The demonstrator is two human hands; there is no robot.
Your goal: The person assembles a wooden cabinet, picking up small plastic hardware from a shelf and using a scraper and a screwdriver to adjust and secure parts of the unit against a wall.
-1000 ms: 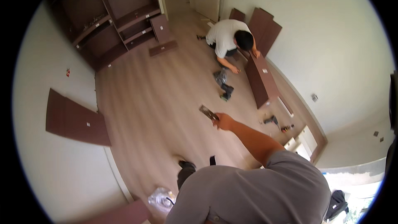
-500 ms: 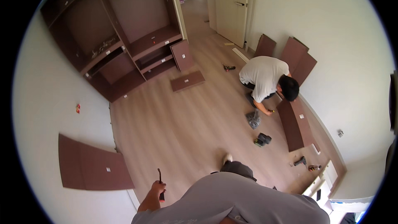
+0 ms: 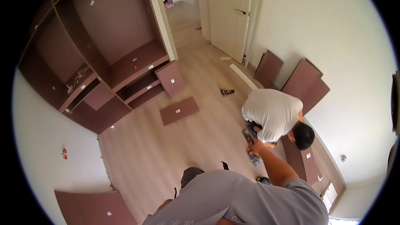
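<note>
My right hand (image 3: 255,146) reaches forward at centre right. Its fingers are closed on a clear plastic bag (image 3: 254,158) of small dark pieces, which shows above and below the hand. Low at the left, my left hand (image 3: 165,204) is mostly hidden by my grey shirt. Beside it the dark, bent shaft of a slim hand tool (image 3: 175,192) sticks up; its handle is out of sight. A co-worker (image 3: 271,110) in a light shirt crouches just past the bag, bent over a long brown panel piece (image 3: 298,158).
A brown cabinet (image 3: 118,87) stands at the far left. Loose brown boards lie on the floor (image 3: 179,111) and lean on the right wall (image 3: 306,83). A power drill (image 3: 226,92) lies near the middle. Another dark tool (image 3: 263,180) is partly under my right arm. The door (image 3: 229,16) stands open.
My right arm has come into view and reached the plastic bag, whose top is now pulled up. My left hand has sunk behind my body with the tool. My view has shifted.
</note>
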